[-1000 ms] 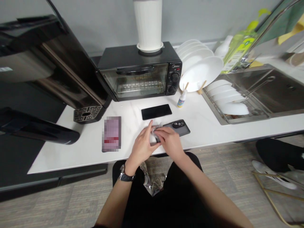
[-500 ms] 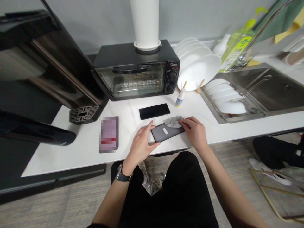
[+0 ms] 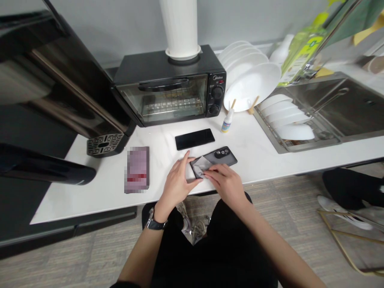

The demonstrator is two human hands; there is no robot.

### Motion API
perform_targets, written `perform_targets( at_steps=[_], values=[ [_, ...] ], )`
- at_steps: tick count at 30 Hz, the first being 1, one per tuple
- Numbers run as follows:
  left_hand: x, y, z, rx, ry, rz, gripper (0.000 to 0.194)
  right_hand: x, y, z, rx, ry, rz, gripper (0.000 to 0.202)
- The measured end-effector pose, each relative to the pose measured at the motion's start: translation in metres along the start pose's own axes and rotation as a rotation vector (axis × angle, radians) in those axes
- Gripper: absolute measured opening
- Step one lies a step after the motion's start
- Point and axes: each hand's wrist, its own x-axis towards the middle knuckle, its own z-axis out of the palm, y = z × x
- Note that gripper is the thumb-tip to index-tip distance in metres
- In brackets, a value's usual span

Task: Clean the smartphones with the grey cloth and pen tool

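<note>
On the white counter lies a dark grey phone case, its camera cutouts at the far right end. My left hand steadies its left end between thumb and fingers. Pinched in my right hand is a crumpled grey cloth, pressed onto the left half of the case and hiding that part. Just behind the case a black phone lies flat, screen up and touched by neither hand. A small white spray bottle stands upright behind the case, right of the phone.
A toaster oven backs the counter, with a white pot on top. White plates stand racked beside the sink. At left are a purple packet, partly blurred, and a black dispenser.
My right hand has slid the cloth leftward along the phone case, uncovering the camera end and covering the white label. My left hand keeps its place at the left end.
</note>
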Motion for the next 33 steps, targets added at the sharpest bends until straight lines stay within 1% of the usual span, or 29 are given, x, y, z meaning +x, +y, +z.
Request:
perform_targets(
  at_steps=[3,6,8,10,13,16,18,20,22,24,26,28,30,33],
  values=[
    [0.001,0.003,-0.001,0.003,0.001,-0.017,0.110,-0.013,0.024,-0.021,-0.204,0.071,0.094,0.032],
    [0.002,0.004,-0.002,0.007,-0.002,-0.020,0.107,-0.015,0.033,-0.028,-0.328,0.063,0.108,0.039],
    [0.002,0.004,-0.002,0.008,-0.002,-0.018,0.106,-0.011,0.033,-0.023,-0.339,0.042,0.111,0.049],
    [0.002,0.005,-0.003,0.009,-0.003,-0.013,0.105,-0.002,0.032,-0.012,-0.328,0.045,0.155,0.057],
    [0.003,0.006,-0.003,0.007,-0.007,-0.005,0.105,0.018,0.030,0.007,-0.291,0.060,0.259,0.055],
    [0.003,0.005,-0.002,-0.001,-0.005,-0.008,0.104,0.040,0.017,0.024,-0.235,0.026,0.282,0.053],
    [0.002,0.002,-0.001,-0.005,0.001,-0.002,0.104,0.047,-0.002,0.033,-0.183,-0.016,0.221,0.053],
    [0.000,-0.002,0.002,0.004,0.021,0.007,0.100,0.044,-0.025,0.037,-0.118,-0.060,0.127,0.056],
    [-0.002,-0.007,0.004,0.021,0.043,0.009,0.097,0.032,-0.044,0.036,-0.060,-0.105,0.021,0.060],
    [-0.004,-0.009,0.004,0.023,0.038,0.008,0.099,0.017,-0.052,0.031,-0.035,-0.147,-0.064,0.061],
    [-0.004,-0.008,0.004,0.009,0.018,0.010,0.104,0.002,-0.047,0.023,-0.046,-0.173,-0.104,0.060],
    [-0.002,-0.005,0.003,-0.003,0.012,0.002,0.110,-0.010,-0.034,0.014,-0.094,-0.166,-0.086,0.057],
    [-0.001,-0.002,0.001,-0.009,0.018,-0.023,0.115,-0.018,-0.015,0.006,-0.155,-0.126,-0.034,0.054],
    [0.001,0.002,0.000,-0.010,0.013,-0.045,0.115,-0.023,0.016,-0.005,-0.238,-0.032,0.082,0.053]
  ],
)
